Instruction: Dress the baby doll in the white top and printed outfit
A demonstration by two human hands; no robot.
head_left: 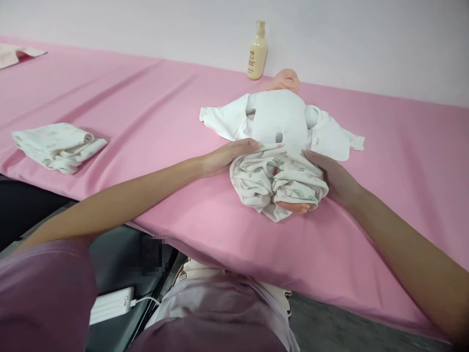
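Perhaps the pants (pixel 252 183) could end up crooked if one hand draws harder than the other, since the cloth is bunched thickly between them. The doll's foot (pixel 291 207), poking out nearer the right hand (pixel 339 181), might snag in those folds. The open top (pixel 227 120), just beyond both hands, could catch under the waistband, and a hard tug might drag the doll (pixel 287 80) over the worktop (pixel 168 110). The left hand (pixel 229 155) comes in low and fairly flat, fingertips at the waistband; the right curves round the opposite side, thumb uppermost, other fingers hidden. Both seem nearly closed, pinching the pants between them; how firmly, I cannot tell.
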